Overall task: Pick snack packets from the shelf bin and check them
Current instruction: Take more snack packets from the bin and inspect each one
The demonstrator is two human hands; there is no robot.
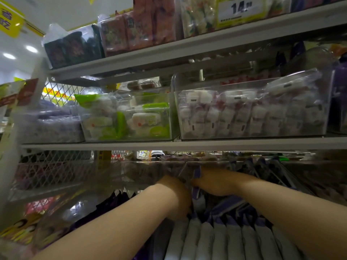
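Both my hands reach into the lowest shelf bin, which is packed with upright white-and-purple snack packets (221, 239). My left hand (178, 194) is plunged among the packets at the bin's middle, its fingers hidden behind them. My right hand (214, 182) lies just right of it, curled round the top of one purple-edged packet (197, 186) that stands up between the two hands. The clear front wall of the bin (150, 173) stands just beyond the hands.
Above the hands runs a shelf edge (169, 145) with clear bins of green-and-white packets (127, 117) and pink-and-white packets (251, 113). A higher shelf holds dark and orange packs (131, 29) and a yellow price tag (242, 8). Wire mesh (52, 171) closes the left side.
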